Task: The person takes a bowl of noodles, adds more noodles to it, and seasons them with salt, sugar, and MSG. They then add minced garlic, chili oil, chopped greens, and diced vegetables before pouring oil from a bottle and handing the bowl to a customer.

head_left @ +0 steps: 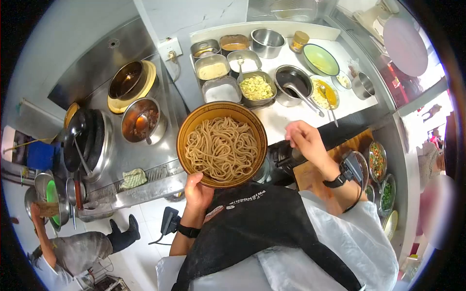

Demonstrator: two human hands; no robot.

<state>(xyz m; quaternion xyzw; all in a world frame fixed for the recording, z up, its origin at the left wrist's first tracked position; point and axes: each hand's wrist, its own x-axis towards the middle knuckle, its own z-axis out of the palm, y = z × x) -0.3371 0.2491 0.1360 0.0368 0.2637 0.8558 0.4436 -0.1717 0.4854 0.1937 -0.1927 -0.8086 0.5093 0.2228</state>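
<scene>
My left hand [198,193] grips the near rim of a brown bowl [182,140], thumb over the edge and the other fingers hidden beneath. Thick greyish-brown noodles [221,150] fill the bowl. To the right of the bowl and apart from it, my right hand [306,143] is raised near the counter's front edge. Its fingers are curled together and slightly blurred; whatever they may hold is not visible. Nearest to it are a metal pot of dark liquid [291,77] with a ladle [306,99] and a plate of chopped yellow food [320,97] with a spoon.
Metal tubs of powders and chopped food, including a pale chopped one [256,88], stand on the white counter [272,114]. A green bowl [321,59] sits behind. Left is a steel stove with a sauce pot [143,121] and wok [80,138]. Another person [82,247] works at lower left.
</scene>
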